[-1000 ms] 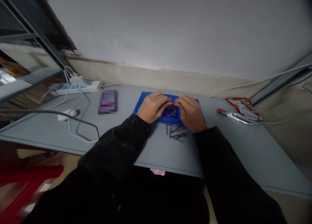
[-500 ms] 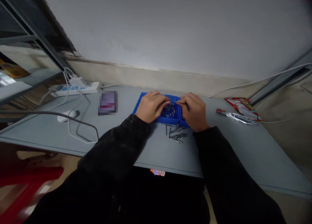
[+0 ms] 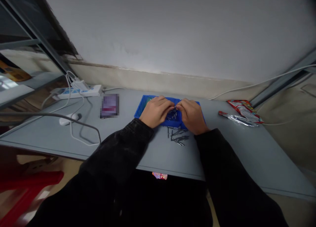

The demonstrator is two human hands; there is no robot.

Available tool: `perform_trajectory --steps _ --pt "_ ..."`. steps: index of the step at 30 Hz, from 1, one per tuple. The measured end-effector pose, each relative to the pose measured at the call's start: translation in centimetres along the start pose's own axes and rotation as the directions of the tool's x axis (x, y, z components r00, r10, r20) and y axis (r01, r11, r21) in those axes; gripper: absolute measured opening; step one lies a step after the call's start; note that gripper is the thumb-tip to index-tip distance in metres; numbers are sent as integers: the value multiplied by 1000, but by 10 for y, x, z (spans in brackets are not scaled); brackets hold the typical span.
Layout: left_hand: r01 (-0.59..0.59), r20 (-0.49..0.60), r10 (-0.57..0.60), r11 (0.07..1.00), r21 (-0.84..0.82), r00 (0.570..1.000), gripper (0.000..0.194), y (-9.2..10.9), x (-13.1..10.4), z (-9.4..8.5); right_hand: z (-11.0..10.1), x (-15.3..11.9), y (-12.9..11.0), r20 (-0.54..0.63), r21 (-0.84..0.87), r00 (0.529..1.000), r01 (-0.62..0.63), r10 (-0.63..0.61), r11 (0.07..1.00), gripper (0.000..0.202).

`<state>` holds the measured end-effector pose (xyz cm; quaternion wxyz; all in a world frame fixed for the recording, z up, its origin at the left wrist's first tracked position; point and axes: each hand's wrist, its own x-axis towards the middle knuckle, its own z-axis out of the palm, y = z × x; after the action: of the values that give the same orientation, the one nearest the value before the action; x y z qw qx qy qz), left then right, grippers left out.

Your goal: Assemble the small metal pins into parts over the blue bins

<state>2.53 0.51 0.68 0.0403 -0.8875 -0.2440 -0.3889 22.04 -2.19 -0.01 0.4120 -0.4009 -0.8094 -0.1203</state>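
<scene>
Over a blue divided tray [image 3: 172, 123], my left hand [image 3: 158, 111] and my right hand [image 3: 192, 115] meet at their fingertips. Both hands are closed in a pinch around a small metal pin [image 3: 175, 107], its ends mostly covered by the fingers. Several short silvery pins [image 3: 173, 115] lie loose in the tray's middle compartment, and something green shows in the left one. In front of the tray, on the grey table [image 3: 158, 151], several longer dark metal rods [image 3: 178, 140] are scattered.
On the left are a white power strip [image 3: 81, 91] with plugs, a white charger piece [image 3: 67, 119], loose cables and a blurred purple item [image 3: 110, 105]. At the right lie a red packet [image 3: 243, 109] and a silvery wrapper [image 3: 239, 118]. A wall rises behind the table.
My hands have come together, the right one moving left, so their fingertips now meet at the pin. More of the tray's right edge shows. The rods on the table lie as before.
</scene>
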Motion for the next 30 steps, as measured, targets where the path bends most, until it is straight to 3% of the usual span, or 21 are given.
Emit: perform_trajectory --steps 18,30 --pt "21 11 -21 999 32 1000 23 -7 -2 -7 0 -2 5 -86 78 996 -18 25 997 17" --pt "61 -20 -61 998 27 998 24 -12 -4 -8 -3 -1 7 -70 49 995 -65 69 997 21"
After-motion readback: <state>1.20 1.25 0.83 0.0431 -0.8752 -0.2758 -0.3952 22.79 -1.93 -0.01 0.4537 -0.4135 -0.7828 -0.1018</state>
